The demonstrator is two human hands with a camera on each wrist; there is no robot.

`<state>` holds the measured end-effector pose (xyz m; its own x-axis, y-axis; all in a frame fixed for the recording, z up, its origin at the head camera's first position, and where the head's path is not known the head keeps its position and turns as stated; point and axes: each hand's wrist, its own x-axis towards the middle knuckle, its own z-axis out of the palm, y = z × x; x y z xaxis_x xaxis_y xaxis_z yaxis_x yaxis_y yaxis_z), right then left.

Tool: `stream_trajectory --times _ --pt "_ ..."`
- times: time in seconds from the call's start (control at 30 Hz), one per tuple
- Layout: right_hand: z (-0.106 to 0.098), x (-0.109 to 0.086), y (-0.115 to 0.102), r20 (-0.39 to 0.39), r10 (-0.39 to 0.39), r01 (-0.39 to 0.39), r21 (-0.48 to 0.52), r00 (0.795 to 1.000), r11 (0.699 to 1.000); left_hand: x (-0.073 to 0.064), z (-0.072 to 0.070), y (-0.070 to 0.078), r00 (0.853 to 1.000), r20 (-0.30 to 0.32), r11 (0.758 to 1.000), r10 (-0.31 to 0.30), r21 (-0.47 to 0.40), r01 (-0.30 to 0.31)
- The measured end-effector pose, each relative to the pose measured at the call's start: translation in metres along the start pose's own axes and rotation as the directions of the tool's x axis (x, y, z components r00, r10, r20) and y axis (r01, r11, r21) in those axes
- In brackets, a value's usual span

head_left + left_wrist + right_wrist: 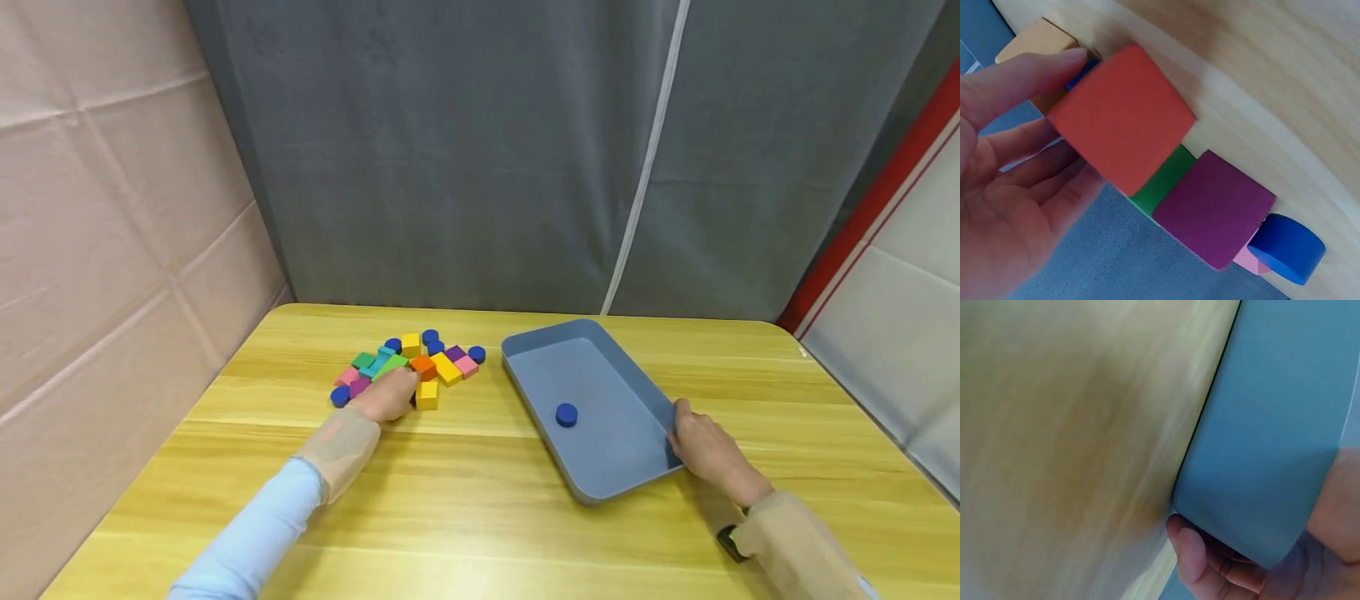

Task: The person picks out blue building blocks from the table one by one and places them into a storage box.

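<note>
On the left of the table my left hand (386, 394) reaches into a cluster of coloured blocks. Its thumb tip lies over a small blue piece (1082, 75), next to a yellow block (427, 396). A red block (1125, 119) covers the other fingertips in the left wrist view, so I cannot tell whether they hold the blue piece. Purple block (1213, 209) and blue cylinder (1288, 250) lie beyond. My right hand (705, 442) grips the near right corner of a shallow grey-blue tray (592, 367), fingers curled at its lower edge. One blue disc (566, 415) lies in the tray.
Around the left hand are green (392, 364), orange (423, 367) and pink (467, 367) blocks, plus several blue discs. Behind the wooden table (465, 517) hangs a grey curtain (450, 167). A pale covered wall (112, 208) stands at the left.
</note>
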<state>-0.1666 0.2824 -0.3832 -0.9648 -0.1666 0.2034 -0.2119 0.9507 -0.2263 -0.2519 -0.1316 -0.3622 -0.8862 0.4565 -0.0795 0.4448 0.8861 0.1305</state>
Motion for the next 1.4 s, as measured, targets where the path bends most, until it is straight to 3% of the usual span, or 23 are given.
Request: stream_trajectory --times 0.17,0.53,0.73,1.13,1.4 --pt "0.001 -0.001 -0.001 0.008 0.003 -0.003 -0.001 1.000 1.000 0.000 -0.001 -0.001 1.000 0.020 1.000 0.002 -0.014 -0.002" --pt "0.000 0.000 -0.001 0.041 0.007 -0.006 -0.007 0.999 1.000 -0.002 0.000 -0.002 0.994 0.097 0.997 -0.049 -0.060 0.055" --pt "0.000 0.001 -0.001 0.058 0.009 -0.007 -0.024 0.998 1.000 -0.004 -0.003 -0.004 0.996 0.083 0.994 -0.037 -0.095 0.045" --pt "0.002 0.002 -0.002 0.015 0.000 0.000 -0.042 1.000 0.999 -0.007 -0.013 -0.005 0.995 0.093 0.989 -0.042 -0.135 0.054" --pt "0.001 0.003 -0.003 0.027 0.011 -0.010 -0.045 1.000 0.999 -0.010 -0.022 -0.002 0.999 0.037 0.989 0.007 -0.150 -0.002"
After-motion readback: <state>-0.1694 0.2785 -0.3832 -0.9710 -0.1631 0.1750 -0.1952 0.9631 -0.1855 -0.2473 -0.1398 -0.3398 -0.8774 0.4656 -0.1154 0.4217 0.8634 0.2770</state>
